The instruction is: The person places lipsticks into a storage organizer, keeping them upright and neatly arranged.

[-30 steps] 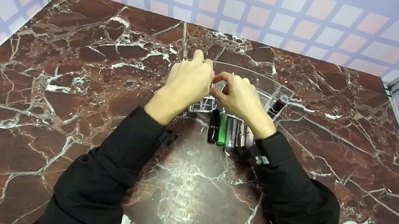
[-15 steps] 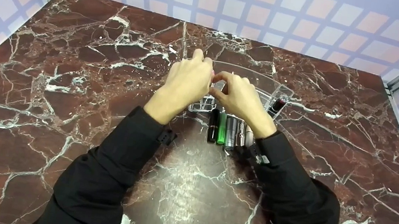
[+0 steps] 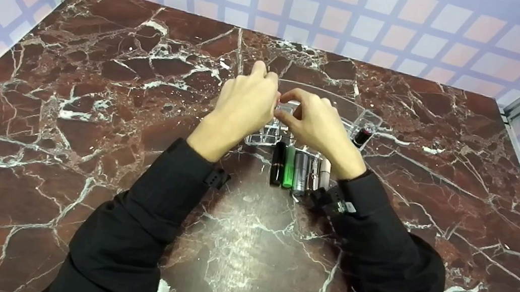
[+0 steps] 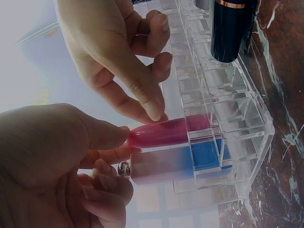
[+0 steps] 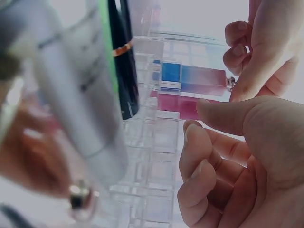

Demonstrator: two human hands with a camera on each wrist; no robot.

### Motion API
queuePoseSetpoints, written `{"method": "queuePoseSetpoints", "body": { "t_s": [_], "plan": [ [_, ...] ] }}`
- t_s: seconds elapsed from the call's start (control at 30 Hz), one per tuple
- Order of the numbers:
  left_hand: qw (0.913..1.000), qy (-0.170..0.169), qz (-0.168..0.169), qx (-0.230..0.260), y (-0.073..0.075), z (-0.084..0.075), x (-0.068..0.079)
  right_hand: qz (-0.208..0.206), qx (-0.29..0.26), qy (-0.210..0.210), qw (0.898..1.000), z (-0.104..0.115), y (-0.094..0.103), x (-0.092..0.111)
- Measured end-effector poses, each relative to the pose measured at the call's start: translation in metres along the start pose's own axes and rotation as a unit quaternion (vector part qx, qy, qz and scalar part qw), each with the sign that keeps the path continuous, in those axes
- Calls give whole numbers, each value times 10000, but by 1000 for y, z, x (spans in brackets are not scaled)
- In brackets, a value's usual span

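A pink lipstick tube [image 4: 164, 133] stands in a slot of a clear acrylic organizer [image 3: 261, 139]. My left hand [image 3: 246, 101] pinches its top end between thumb and finger, as the left wrist view shows. Beside it, in a neighbouring slot, stands a pink-to-blue lip gloss tube [image 4: 159, 166] with a metallic end. My right hand [image 3: 316, 123] is at the other side of the pink tube. In the right wrist view its thumb [image 5: 221, 114] overlaps the tube, while the other fingers are bent and apart from the thumb. Both hands hide the tubes from the head view.
In front of the organizer lies a row of cosmetic tubes: black [image 3: 278, 164], green [image 3: 289, 168], grey [image 3: 300, 174], silver [image 3: 313, 174] and pale pink [image 3: 325, 170]. A dark lipstick [image 3: 362, 137] sits in the organizer's right end. Patterned panels [image 3: 280, 1] border the marbled table.
My right hand has shifted slightly to the right and away from the left one, its thumb and finger spreading wider. The left hand has stayed nearly still.
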State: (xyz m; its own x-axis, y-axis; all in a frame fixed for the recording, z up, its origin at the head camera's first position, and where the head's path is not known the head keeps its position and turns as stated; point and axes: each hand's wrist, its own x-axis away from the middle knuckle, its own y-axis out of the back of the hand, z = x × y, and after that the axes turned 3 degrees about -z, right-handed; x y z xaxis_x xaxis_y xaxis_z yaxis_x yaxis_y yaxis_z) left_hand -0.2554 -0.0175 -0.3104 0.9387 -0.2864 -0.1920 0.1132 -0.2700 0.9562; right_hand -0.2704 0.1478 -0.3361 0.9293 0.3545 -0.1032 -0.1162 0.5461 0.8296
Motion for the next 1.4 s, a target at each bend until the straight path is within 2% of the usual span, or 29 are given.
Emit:
{"method": "queuePoseSetpoints", "body": {
  "t_s": [0.17,0.43,0.7,1.0,1.17,1.4],
  "plan": [
    [10000,-24,-42,16,3,0,1,22,-93,-53,9999,2,7,1],
    [9996,-61,-191,208,10,-2,5,-249,-31,19,9997,4,24,6],
    [9996,-97,-220,130,16,-5,8,-283,-19,42,9996,1,33,9],
    [9996,-167,-214,98,23,-10,11,-144,-85,62,9998,-7,41,16],
    [9993,-235,-258,155,25,-14,13,-87,175,357,9992,-17,49,23],
    [9988,-394,-256,117,26,-19,15,131,616,1092,9920,-26,58,34]
  ]
}}
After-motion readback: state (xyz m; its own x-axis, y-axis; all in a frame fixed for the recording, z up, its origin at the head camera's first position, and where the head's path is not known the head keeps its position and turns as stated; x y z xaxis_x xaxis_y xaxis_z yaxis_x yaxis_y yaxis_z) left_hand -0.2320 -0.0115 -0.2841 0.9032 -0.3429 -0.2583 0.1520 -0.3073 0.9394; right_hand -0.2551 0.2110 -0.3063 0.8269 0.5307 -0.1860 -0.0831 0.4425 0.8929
